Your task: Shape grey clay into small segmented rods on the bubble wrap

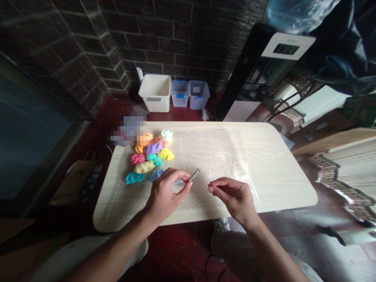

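Note:
My left hand point(169, 188) pinches a short, thin, dark grey ridged stick point(194, 174) between thumb and fingertips, its free end pointing up and to the right. To the right of it, my right hand point(233, 196) has its thumb and forefinger pressed together. Whatever lies between those fingertips is too small to make out. Both hands are above a sheet of bubble wrap point(205, 150) on the pale wooden table point(279, 164). Left of my hands lie several soft-looking coloured lumps, among them a purple one point(153, 149), a teal one point(135, 178) and a blue one point(156, 174) partly behind my left hand.
Beyond the table stand a white bin point(155, 94) and two clear plastic boxes point(179, 94) by the brick wall. A water dispenser point(249, 74) rises at the back right. Paper bags point(78, 182) are on the floor at left. A blurred patch covers the table's far-left corner.

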`<action>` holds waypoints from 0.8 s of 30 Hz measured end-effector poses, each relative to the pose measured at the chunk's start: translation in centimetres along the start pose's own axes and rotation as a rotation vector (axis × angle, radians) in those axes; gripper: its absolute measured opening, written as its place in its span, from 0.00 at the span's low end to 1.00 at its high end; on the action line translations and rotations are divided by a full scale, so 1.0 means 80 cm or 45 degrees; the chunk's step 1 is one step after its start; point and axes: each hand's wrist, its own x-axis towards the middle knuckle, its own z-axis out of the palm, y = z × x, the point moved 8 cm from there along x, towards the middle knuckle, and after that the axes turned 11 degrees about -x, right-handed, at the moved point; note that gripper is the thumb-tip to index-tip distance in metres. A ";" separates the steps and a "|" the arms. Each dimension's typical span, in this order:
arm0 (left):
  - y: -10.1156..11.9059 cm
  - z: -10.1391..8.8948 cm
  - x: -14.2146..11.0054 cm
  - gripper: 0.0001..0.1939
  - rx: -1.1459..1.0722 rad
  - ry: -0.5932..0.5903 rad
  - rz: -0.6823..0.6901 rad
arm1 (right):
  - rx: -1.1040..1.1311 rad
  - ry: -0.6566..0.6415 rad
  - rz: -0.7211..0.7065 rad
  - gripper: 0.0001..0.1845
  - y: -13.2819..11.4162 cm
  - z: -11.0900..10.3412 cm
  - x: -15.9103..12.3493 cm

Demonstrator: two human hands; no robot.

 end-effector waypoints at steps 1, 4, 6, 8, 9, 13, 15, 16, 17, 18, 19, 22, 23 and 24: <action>0.000 0.000 0.000 0.05 -0.004 0.000 0.002 | 0.010 -0.013 0.015 0.11 0.001 0.002 -0.001; 0.000 0.000 -0.001 0.06 -0.010 0.002 0.002 | 0.095 -0.069 0.041 0.14 0.000 0.009 -0.003; -0.001 0.000 0.000 0.06 -0.008 0.004 -0.004 | 0.169 -0.095 0.043 0.14 -0.002 0.013 -0.004; -0.001 0.000 0.000 0.06 -0.007 0.002 -0.010 | 0.221 -0.107 0.056 0.13 -0.003 0.014 -0.004; -0.001 0.000 0.000 0.06 -0.007 0.000 -0.012 | 0.227 -0.112 0.062 0.12 -0.003 0.014 -0.004; 0.000 -0.001 -0.001 0.06 -0.005 -0.001 -0.014 | 0.167 -0.111 0.062 0.08 -0.002 0.011 -0.003; -0.001 -0.001 -0.001 0.06 -0.007 0.002 -0.013 | 0.141 -0.091 0.054 0.08 -0.001 0.008 -0.002; -0.001 -0.001 -0.001 0.06 -0.008 0.001 -0.013 | 0.136 -0.078 0.050 0.08 -0.002 0.007 -0.002; -0.001 0.000 -0.001 0.06 -0.009 0.001 -0.011 | 0.136 -0.063 0.046 0.08 -0.002 0.005 -0.001; -0.001 0.000 0.000 0.06 -0.009 0.000 -0.009 | 0.135 -0.049 0.044 0.09 -0.003 0.004 -0.001; -0.001 0.000 0.000 0.06 -0.011 -0.001 -0.006 | 0.130 -0.038 0.045 0.09 -0.004 0.003 -0.001; -0.002 0.001 0.000 0.06 -0.008 -0.004 -0.005 | 0.126 -0.039 0.060 0.10 -0.006 0.005 0.000; -0.002 0.002 -0.001 0.06 -0.005 -0.006 -0.005 | 0.137 -0.049 0.064 0.10 -0.006 0.006 0.001; -0.002 0.002 -0.001 0.06 -0.003 -0.007 -0.003 | 0.152 -0.060 0.065 0.11 -0.007 0.008 0.001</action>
